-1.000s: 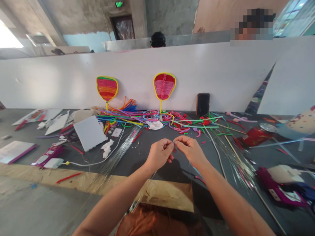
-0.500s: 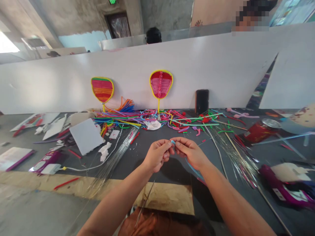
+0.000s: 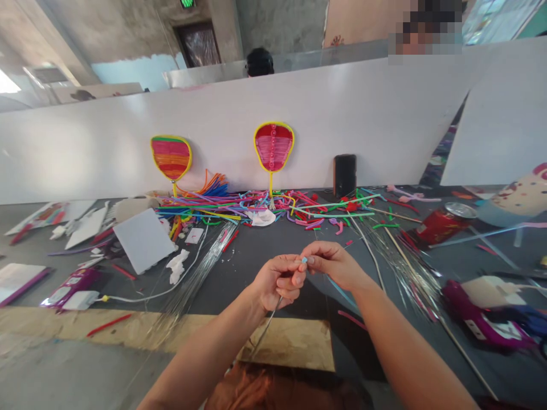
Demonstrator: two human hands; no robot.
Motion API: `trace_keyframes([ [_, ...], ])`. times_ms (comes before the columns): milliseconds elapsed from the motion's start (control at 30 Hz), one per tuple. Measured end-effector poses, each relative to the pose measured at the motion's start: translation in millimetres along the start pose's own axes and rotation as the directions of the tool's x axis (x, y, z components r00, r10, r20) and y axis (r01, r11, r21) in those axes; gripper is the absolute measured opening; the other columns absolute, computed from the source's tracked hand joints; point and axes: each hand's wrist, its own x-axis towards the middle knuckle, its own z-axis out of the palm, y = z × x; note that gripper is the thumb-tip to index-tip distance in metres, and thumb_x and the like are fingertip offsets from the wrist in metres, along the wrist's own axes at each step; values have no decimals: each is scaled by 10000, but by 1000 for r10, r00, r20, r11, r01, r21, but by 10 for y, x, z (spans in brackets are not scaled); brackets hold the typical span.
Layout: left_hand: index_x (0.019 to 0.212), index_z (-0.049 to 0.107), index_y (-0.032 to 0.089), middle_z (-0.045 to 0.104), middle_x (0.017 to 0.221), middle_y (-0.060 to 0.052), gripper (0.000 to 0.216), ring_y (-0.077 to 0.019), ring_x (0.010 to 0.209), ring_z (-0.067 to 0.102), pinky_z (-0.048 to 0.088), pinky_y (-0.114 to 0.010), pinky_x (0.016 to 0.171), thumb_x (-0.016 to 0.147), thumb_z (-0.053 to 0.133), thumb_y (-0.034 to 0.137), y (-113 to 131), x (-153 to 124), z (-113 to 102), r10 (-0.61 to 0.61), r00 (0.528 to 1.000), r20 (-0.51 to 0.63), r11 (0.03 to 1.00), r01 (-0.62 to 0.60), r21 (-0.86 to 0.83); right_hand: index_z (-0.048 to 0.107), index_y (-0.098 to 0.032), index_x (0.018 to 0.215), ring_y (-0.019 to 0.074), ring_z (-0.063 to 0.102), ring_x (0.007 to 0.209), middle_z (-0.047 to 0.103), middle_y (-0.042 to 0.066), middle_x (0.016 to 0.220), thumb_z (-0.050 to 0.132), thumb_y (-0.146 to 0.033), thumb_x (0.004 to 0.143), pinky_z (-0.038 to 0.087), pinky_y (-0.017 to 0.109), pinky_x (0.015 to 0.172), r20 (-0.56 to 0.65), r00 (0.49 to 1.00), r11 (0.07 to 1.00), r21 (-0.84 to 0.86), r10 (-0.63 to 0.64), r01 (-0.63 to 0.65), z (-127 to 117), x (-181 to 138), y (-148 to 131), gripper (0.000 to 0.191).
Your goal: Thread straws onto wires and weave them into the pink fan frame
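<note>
In the middle of the head view, both my hands meet over the dark table. My left hand (image 3: 280,280) is closed, its thumb and forefinger at a small light-blue piece of pipe cleaner (image 3: 304,260). Thin wire (image 3: 269,324) runs down from below its curled fingers. My right hand (image 3: 333,265) pinches the same blue piece from the other side; its lower fingers are partly hidden. A light-blue strand (image 3: 342,292) shows beneath the right wrist; whether it joins the pinched piece I cannot tell.
Two fan shapes, one striped (image 3: 171,159) and one pink (image 3: 274,147), stand against the white partition (image 3: 350,108). Pipe cleaners (image 3: 213,206) heap along its foot. A black phone (image 3: 345,175), a red can (image 3: 444,224), wire bundles (image 3: 207,259) and a white card (image 3: 145,241) lie around.
Both hands have come slightly lower, still together at the blue piece. The left hand has turned, and the wire below it now shows more clearly. The whole view has shifted a little.
</note>
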Motion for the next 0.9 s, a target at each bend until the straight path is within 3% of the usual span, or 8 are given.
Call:
trace_keyframes([
  [267, 672, 537, 97, 532, 461, -14, 100, 9, 242, 160, 109, -122, 244, 725, 592, 162, 7, 1, -14, -158, 980, 124, 986, 150, 65, 687, -182, 793, 118, 506, 572, 596, 10, 640, 640, -334, 796, 412, 239, 539, 87, 992, 956, -272, -90, 111, -52, -80, -129, 160],
  [533, 667, 508, 110, 517, 453, -4, 134, 11, 236, 120, 93, -123, 239, 706, 614, 181, -31, 26, -69, -130, 981, 142, 991, 124, 50, 684, -195, 847, 141, 550, 661, 649, 34, 767, 609, -334, 818, 422, 250, 593, 86, 988, 907, -394, -125, 149, -54, -86, -134, 160],
  [667, 654, 495, 116, 506, 442, 0, 146, 7, 235, 124, 94, -122, 246, 717, 603, 191, -45, 21, -74, -159, 974, 163, 987, 152, 58, 676, -184, 790, 128, 517, 607, 624, 20, 698, 620, -349, 806, 389, 240, 550, 73, 990, 910, -391, -118, 137, -36, -96, -117, 175],
  [800, 675, 501, 124, 541, 483, -10, 151, -2, 266, 204, 125, -112, 262, 735, 602, 218, -28, 27, -45, -125, 991, 50, 987, 119, 112, 645, -184, 759, 129, 509, 586, 614, 12, 661, 591, -346, 817, 376, 247, 548, -3, 995, 932, -351, -102, 95, -6, -93, -87, 180],
  [900, 747, 510, 135, 604, 571, -36, 204, -31, 322, 365, 246, -114, 287, 766, 608, 313, -18, 29, 13, 75, 991, -115, 956, -39, 289, 626, -187, 732, 126, 495, 575, 592, 0, 638, 573, -341, 816, 365, 249, 550, -114, 988, 938, -340, -106, 62, 4, -57, -54, 183],
])
